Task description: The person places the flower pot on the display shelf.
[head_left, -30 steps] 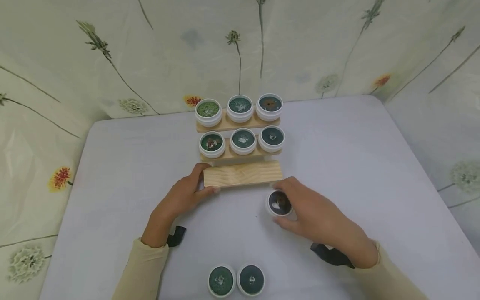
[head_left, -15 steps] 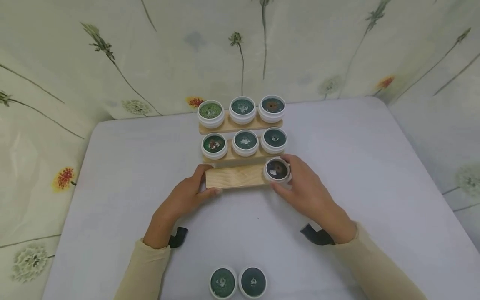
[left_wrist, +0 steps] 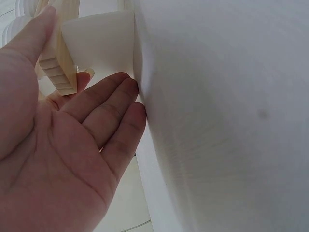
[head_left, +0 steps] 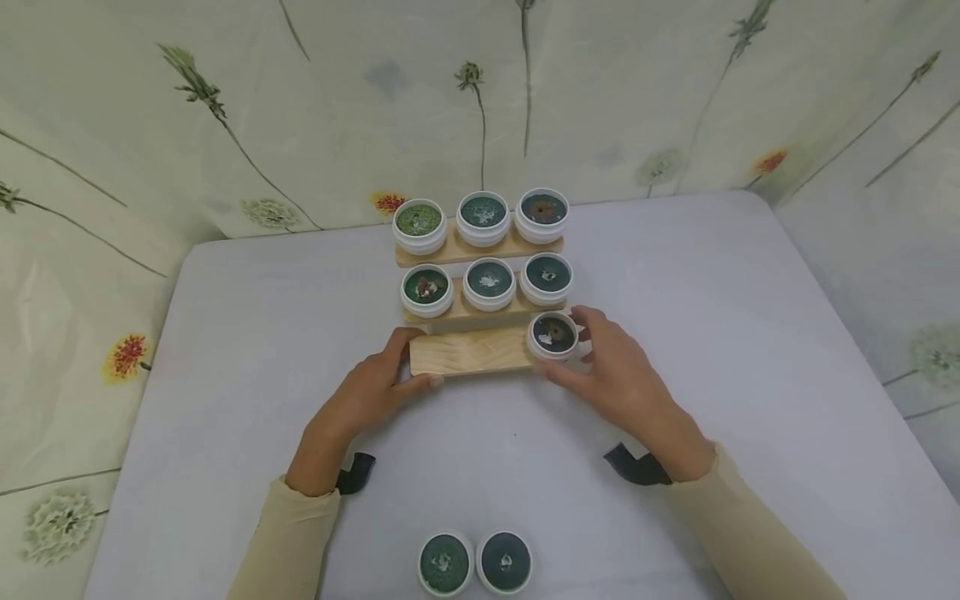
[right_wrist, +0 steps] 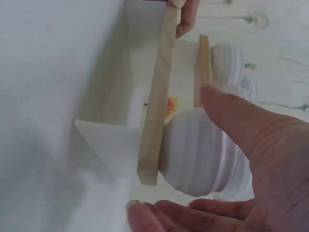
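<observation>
A tiered stand has three wooden shelves on white supports. My left hand (head_left: 375, 385) pinches the left end of the front wooden shelf (head_left: 468, 352), thumb on the near edge; in the left wrist view its other fingers stretch beside the white support (left_wrist: 104, 43). A small white ribbed pot (head_left: 552, 335) with a dark, brown-flecked top stands on that shelf's right end. My right hand (head_left: 622, 383) is around this pot, thumb in front and fingers to the right, with a gap at its side. In the right wrist view its fingers look fairly straight, spread about the ribbed pot (right_wrist: 198, 152).
Three pots stand on the middle shelf (head_left: 457, 315), among them a green one (head_left: 427, 289). Three more fill the back shelf (head_left: 468, 252). Two pots, one green (head_left: 446, 564) and one darker (head_left: 505, 562), sit near the table's front edge. A flowered curtain (head_left: 337, 108) hangs behind.
My right hand has carried the dark pot from the tablecloth up onto the front shelf's right end, and its fingers have now loosened. My left hand stays on the shelf's left end.
</observation>
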### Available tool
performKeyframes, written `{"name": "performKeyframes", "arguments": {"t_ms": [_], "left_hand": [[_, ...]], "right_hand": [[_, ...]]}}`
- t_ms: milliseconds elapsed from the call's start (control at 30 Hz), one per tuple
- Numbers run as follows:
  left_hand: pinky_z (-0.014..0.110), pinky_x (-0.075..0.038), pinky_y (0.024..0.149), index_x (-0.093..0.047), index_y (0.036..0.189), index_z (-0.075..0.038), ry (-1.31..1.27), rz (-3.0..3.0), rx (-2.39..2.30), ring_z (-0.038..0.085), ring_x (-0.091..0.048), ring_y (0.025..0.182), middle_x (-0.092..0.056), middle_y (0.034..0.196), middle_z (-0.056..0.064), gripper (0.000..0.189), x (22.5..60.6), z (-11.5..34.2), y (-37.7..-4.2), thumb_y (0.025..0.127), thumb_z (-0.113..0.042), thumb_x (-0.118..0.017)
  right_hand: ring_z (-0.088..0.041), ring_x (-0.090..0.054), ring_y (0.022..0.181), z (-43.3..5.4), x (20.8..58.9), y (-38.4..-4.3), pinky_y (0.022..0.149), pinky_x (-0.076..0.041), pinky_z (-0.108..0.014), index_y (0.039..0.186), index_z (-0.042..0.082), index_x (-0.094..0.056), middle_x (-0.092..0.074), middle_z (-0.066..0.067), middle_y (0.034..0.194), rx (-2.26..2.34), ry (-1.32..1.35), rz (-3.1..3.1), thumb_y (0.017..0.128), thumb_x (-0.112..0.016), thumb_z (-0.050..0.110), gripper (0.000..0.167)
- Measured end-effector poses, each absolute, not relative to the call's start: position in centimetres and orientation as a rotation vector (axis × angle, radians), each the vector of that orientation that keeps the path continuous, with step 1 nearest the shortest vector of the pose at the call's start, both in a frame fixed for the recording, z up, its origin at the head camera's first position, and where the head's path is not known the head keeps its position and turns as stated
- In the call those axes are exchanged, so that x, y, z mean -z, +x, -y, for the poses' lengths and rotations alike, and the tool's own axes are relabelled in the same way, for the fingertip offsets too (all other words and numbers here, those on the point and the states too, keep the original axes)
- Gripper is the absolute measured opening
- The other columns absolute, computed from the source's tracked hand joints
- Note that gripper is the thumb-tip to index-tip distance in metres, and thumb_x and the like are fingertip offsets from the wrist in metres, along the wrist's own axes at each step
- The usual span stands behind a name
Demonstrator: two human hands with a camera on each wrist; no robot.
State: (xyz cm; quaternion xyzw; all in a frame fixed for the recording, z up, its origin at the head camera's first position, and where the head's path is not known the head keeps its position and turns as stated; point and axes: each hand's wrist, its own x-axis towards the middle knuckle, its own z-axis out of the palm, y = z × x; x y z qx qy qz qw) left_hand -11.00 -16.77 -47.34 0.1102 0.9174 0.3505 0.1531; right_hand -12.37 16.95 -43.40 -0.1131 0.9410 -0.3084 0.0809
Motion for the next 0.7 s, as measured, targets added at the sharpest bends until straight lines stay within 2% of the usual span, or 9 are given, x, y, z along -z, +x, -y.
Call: {"name": "performKeyframes", "arguments": {"t_ms": [167, 300, 433, 533, 600, 700], "left_hand": [[0.056, -0.047, 0.099, -0.033, 0.152, -0.023, 0.326, -2.639, -1.006, 0.037, -0.064, 0.118, -0.061, 0.142, 0.02, 0.071, 47.4, 16.8, -11.0, 0.098, -0.046, -0.073], [0.057, -0.048, 0.099, -0.033, 0.152, -0.023, 0.323, -2.64, -1.002, 0.037, -0.064, 0.117, -0.06, 0.143, 0.021, 0.071, 47.6, 16.8, -11.1, 0.098, -0.047, -0.073], [0.057, -0.046, 0.102, -0.033, 0.153, -0.023, 0.311, -2.637, -0.998, 0.038, -0.062, 0.122, -0.057, 0.147, 0.021, 0.072, 47.7, 16.8, -11.2, 0.098, -0.047, -0.072], [0.057, -0.045, 0.103, -0.033, 0.153, -0.023, 0.307, -2.63, -1.004, 0.039, -0.061, 0.126, -0.056, 0.149, 0.021, 0.071, 47.8, 16.8, -11.2, 0.098, -0.047, -0.072], [0.057, -0.045, 0.103, -0.033, 0.152, -0.024, 0.307, -2.625, -1.011, 0.038, -0.061, 0.126, -0.056, 0.149, 0.02, 0.071, 47.8, 16.8, -11.2, 0.098, -0.047, -0.072], [0.056, -0.046, 0.103, -0.033, 0.152, -0.024, 0.307, -2.622, -1.02, 0.037, -0.062, 0.123, -0.057, 0.147, 0.021, 0.071, 47.8, 16.9, -11.2, 0.098, -0.047, -0.073]], "right_hand": [[-0.037, -0.067, 0.107, -17.6, 42.2, -11.7, 0.091, -0.053, -0.053, 0.151, -0.001, -0.04, -0.058, -0.021, 0.139, 0.874, -0.263, -2.792, 0.084, -0.083, 0.06, 0.1], [-0.038, -0.066, 0.11, -17.9, 41.1, -10.9, 0.091, -0.054, -0.053, 0.15, 0.0, -0.042, -0.057, -0.022, 0.14, 0.849, -0.234, -2.802, 0.083, -0.083, 0.061, 0.1], [-0.036, -0.064, 0.11, -17.9, 40.2, -9.9, 0.089, -0.055, -0.052, 0.145, 0.002, -0.047, -0.056, -0.019, 0.138, 0.812, -0.258, -2.846, 0.085, -0.085, 0.054, 0.088], [-0.033, -0.064, 0.104, -17.7, 39.8, -8.9, 0.085, -0.056, -0.049, 0.135, 0.003, -0.056, -0.059, -0.015, 0.127, 0.785, -0.325, -2.915, 0.085, -0.087, 0.048, 0.074], [-0.027, -0.065, 0.097, -17.5, 39.8, -8.2, 0.081, -0.057, -0.045, 0.125, 0.005, -0.061, -0.062, -0.01, 0.117, 0.784, -0.453, -2.975, 0.083, -0.09, 0.044, 0.063], [-0.019, -0.064, 0.094, -17.2, 40.1, -7.2, 0.079, -0.057, -0.039, 0.117, 0.008, -0.064, -0.063, -0.003, 0.108, 0.814, -0.817, -2.973, 0.081, -0.092, 0.038, 0.054]]}}
